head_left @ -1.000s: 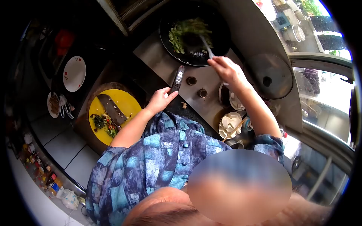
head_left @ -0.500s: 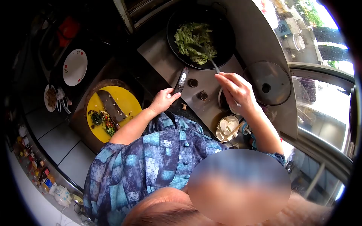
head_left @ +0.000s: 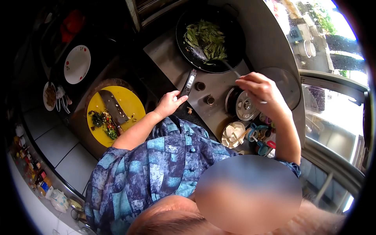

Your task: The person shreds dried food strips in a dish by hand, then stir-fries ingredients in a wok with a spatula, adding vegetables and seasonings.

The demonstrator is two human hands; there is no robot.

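My left hand (head_left: 171, 102) is closed round the black handle of a wok (head_left: 235, 51) on the stove. Green sliced vegetables (head_left: 205, 37) lie heaped in the wok. Closed on the long thin handle of a spatula (head_left: 232, 69), my right hand (head_left: 258, 88) hangs to the right of the wok's near rim. The spatula's head is in the wok at the near edge of the vegetables, partly hidden by them.
At left, a yellow cutting board (head_left: 135, 107) bears a cleaver (head_left: 112, 107) and chopped ingredients (head_left: 106, 124). Beyond it sits a white plate (head_left: 77, 66). A glass lid (head_left: 290, 84) leans by the window. A small lidded pot (head_left: 246, 105) and a bowl of white pieces (head_left: 234, 133) stand at right.
My right hand has moved right and towards me, drawing the spatula with it. The vegetables have shifted in the wok. My left hand keeps its hold on the handle.
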